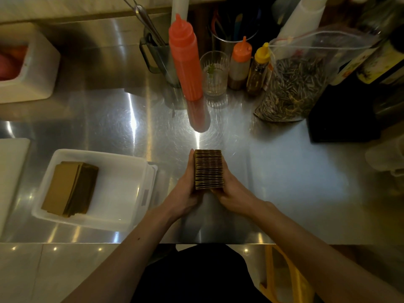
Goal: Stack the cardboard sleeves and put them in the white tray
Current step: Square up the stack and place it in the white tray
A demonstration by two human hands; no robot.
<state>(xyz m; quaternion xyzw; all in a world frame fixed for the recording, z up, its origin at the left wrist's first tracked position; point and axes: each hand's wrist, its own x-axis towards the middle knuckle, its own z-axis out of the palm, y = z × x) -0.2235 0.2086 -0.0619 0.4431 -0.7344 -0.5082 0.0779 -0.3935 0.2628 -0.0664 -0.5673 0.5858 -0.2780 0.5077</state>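
Squeezing the sleeves (208, 169) edge-up between left hand (185, 191) and right hand (235, 193), both grips clenched, probably squaring them for the tray (122, 178).

1. The stack of cardboard sleeves (209, 169) hides the fingertips of both hands.
2. The white container (28, 64) is cut off at the left edge.
3. The contents of the steel utensil cup (227, 43) are too dark to identify.

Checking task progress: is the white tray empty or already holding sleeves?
Partly filled: the white tray holds one stack of sleeves on its left side.
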